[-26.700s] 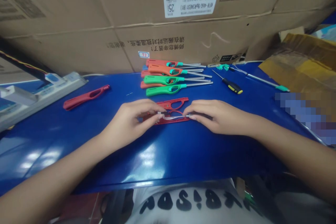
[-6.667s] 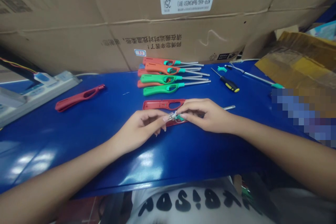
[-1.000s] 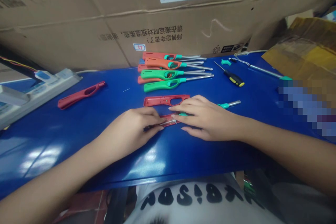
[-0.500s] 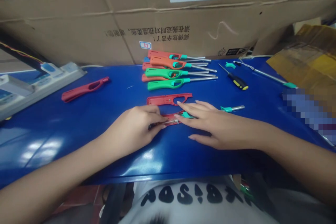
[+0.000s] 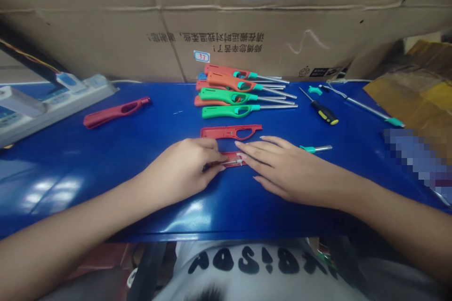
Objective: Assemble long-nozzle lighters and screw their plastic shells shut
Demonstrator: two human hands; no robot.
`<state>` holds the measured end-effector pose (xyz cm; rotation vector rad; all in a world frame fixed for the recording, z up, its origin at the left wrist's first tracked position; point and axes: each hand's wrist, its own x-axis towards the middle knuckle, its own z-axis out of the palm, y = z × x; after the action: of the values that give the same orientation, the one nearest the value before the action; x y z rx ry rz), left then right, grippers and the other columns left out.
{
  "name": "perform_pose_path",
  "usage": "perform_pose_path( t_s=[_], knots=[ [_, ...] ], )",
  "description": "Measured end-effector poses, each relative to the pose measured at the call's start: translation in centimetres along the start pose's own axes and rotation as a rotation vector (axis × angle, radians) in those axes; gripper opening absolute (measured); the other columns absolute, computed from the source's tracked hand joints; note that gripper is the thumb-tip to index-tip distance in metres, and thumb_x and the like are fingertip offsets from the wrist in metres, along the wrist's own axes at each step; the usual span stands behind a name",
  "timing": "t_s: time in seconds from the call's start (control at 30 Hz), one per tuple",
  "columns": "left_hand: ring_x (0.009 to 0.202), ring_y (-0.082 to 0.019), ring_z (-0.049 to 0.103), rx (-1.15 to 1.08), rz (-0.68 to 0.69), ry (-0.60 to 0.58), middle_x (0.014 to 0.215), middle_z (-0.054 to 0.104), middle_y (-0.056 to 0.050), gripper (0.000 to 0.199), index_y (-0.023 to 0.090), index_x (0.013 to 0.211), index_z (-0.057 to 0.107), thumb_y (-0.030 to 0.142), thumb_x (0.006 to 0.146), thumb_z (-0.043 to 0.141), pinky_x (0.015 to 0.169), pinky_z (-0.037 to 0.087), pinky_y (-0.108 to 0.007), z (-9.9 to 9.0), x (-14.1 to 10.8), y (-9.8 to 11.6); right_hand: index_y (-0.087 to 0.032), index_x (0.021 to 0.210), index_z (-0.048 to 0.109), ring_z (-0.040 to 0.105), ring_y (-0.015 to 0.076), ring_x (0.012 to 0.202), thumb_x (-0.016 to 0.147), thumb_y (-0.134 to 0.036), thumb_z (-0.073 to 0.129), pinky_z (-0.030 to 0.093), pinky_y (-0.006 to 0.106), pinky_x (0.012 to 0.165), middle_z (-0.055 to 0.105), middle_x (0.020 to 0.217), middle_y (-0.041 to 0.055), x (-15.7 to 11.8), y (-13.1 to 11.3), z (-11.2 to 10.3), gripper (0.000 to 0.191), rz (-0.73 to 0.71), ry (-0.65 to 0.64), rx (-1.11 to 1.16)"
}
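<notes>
A red half-shell of a gas lighter (image 5: 233,159) lies on the blue table in front of me, with a thin metallic and white inner part (image 5: 238,162) in it. My left hand (image 5: 192,164) is closed around the shell's left end, thumb and fingertips pinched together; a dark bit shows between them. Over the shell's right end my right hand (image 5: 278,164) lies flat, fingers stretched out and covering it. A metal lighter tube with a green collar (image 5: 310,149) sticks out beyond that hand. Just behind lies another red half-shell (image 5: 229,132), inner side up.
Several assembled lighters (image 5: 243,87) are piled at the back. A red shell (image 5: 118,112) and a power strip (image 5: 60,103) lie left. At right are a screwdriver (image 5: 324,113), a loose metal tube (image 5: 369,108) and brown tape-like material (image 5: 406,87). A cardboard box (image 5: 123,23) stands behind.
The view has shifted slightly. My right hand's fingers have come down more over the shell, and the green part seen under them before is now hidden. My left hand keeps its pinch.
</notes>
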<state>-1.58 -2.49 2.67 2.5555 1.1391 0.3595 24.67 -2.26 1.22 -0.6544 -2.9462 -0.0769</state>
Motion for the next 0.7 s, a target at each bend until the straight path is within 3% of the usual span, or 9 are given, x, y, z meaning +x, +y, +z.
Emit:
perform_pose_path(
  t_s=[0.27,0.53,0.7],
  knots=[
    [0.076,-0.018,0.068,-0.031,-0.007,0.010,0.087,0.071,-0.005,0.020,0.022,0.106,0.080,0.024,0.095,0.063,0.070,0.055,-0.029,0.0,0.2,-0.1,-0.005,0.134,0.061,0.056,0.0272,0.129,0.102,-0.025,0.041,0.046,0.046,0.108,0.058,0.146,0.0147,0.5,-0.6,0.3,0.043,0.013,0.037,-0.036],
    [0.076,-0.017,0.069,-0.048,0.003,0.018,0.088,0.072,-0.005,0.020,0.022,0.105,0.080,0.018,0.092,0.065,0.071,0.055,-0.029,0.0,0.2,0.0,-0.007,0.122,0.069,0.057,0.0288,0.128,0.100,-0.018,0.044,0.043,0.048,0.110,0.057,0.146,0.0154,0.4,-1.3,1.1,0.036,-0.033,0.071,-0.128],
    [0.078,-0.018,0.069,-0.094,0.007,0.016,0.092,0.074,-0.005,0.019,0.020,0.104,0.079,0.018,0.091,0.065,0.071,0.056,-0.028,-0.1,0.3,-0.2,-0.008,0.127,0.066,0.059,0.0281,0.124,0.100,-0.023,0.046,0.043,0.049,0.108,0.064,0.138,0.0146,0.5,-0.8,0.4,0.037,0.054,0.126,0.016]
  ],
)
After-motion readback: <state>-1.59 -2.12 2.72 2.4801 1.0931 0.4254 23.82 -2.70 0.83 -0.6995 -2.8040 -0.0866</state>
